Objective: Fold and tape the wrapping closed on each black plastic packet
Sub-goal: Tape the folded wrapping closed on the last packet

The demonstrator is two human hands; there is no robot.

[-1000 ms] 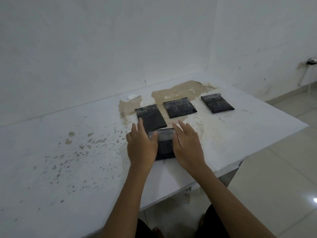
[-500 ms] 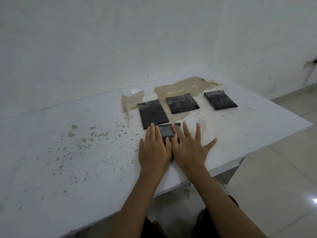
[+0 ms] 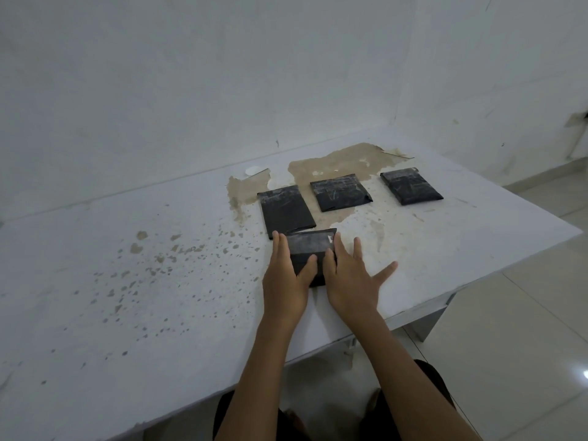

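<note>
Pressing flat on the nearest black packet (image 3: 310,254), a person's left hand (image 3: 286,281) and right hand (image 3: 350,281) lie with fingers straight, gripping nothing, apparently smoothing its taped fold so it stays shut; three more packets (image 3: 340,191) sit in a row just behind on the worn white table (image 3: 127,281), seemingly already wrapped, though their seals are hard to make out

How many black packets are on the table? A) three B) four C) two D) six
B: three black packets lie in a row at the back, the left one, the middle one and the right one, and a fourth packet lies nearer, between the left hand and the right hand.
</note>
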